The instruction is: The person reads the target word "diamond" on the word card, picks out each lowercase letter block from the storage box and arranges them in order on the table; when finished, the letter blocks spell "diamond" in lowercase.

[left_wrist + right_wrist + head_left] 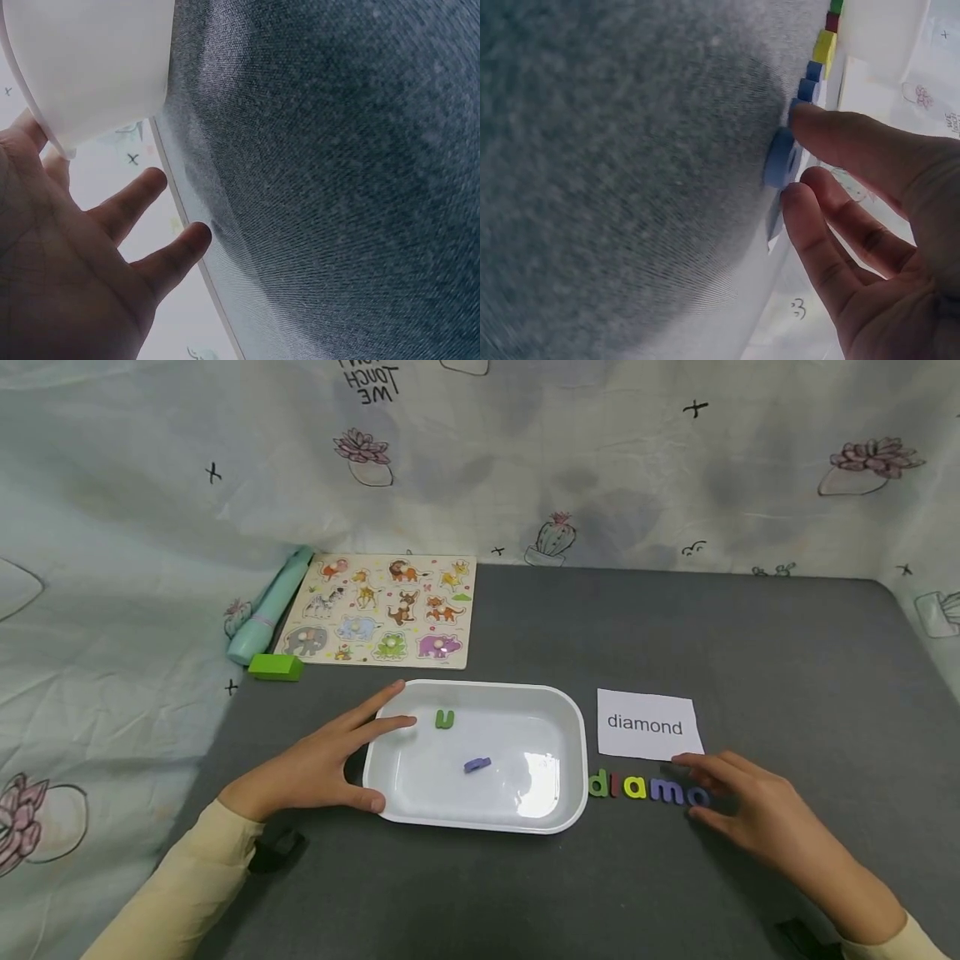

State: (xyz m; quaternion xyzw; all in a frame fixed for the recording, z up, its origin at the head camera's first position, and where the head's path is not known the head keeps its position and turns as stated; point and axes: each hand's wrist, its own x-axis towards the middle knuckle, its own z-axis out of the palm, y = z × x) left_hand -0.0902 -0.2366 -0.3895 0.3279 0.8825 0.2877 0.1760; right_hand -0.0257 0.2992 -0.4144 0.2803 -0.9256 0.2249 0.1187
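Green letter (444,724) lies right of the nearer left hand (318,770), spread; right hand (757,806) loosely brackets blue o (778,159); neither grips.

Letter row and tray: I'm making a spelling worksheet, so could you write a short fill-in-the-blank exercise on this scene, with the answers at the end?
1. The card reads ____.
2. The yellow letter is ____.
3. The right hand is nearest the row's letter ____.
4. In the tray, the piece nearer the puzzle is coloured ____.

Missing words: diamond; a; o; green.
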